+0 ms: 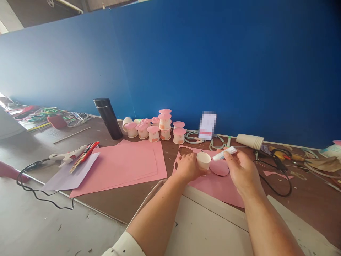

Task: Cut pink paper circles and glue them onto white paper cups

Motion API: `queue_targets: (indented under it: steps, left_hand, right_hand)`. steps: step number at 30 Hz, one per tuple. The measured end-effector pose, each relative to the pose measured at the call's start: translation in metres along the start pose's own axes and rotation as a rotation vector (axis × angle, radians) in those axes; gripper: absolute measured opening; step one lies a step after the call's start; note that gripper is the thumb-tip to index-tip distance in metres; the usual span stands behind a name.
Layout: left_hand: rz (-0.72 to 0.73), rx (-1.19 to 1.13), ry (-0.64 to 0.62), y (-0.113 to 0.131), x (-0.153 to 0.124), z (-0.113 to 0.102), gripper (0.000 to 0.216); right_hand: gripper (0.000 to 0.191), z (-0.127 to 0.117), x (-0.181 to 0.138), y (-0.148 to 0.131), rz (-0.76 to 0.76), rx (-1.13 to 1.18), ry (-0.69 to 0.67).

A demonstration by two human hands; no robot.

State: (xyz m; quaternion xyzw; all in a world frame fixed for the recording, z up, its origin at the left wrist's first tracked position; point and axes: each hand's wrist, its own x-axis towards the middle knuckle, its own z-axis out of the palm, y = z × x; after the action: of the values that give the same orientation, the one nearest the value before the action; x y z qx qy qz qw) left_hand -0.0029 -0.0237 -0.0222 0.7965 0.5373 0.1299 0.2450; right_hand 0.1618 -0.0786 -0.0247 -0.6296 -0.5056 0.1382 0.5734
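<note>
My left hand (188,166) is wrapped around the side of a small white paper cup (204,160), whose round end faces up toward me. A slim white tube (225,153), perhaps glue, is pinched between the thumb and fingers of my right hand (243,170). The tube's tip points left, close to the cup but apart from it. Just below the tube lies a round pink paper piece (220,168), over a pink sheet (213,190) with a round cut-out at its far left. A small green item (229,141) shows behind my right fingers.
Paper-cup houses with pink roofs (165,122) stand along the blue partition (213,64). A black flask (108,119), pink sheets (133,163), a glue gun (68,154) and a red cutter (86,153) are left. Stacked paper cups (250,141) and dark cable (289,183) lie right.
</note>
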Motion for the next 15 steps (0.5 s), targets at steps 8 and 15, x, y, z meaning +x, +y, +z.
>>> queue_targets:
  steps: [8,15]
  left_hand:
    - [0.007,0.009,0.038,-0.003,0.003,0.006,0.060]
    - [0.015,0.046,0.054,-0.003,0.003,0.005,0.062]
  right_hand:
    - [0.035,-0.003,-0.007,-0.028,0.058,-0.069,-0.121]
    - [0.025,0.001,-0.012,-0.028,-0.043,-0.138,-0.184]
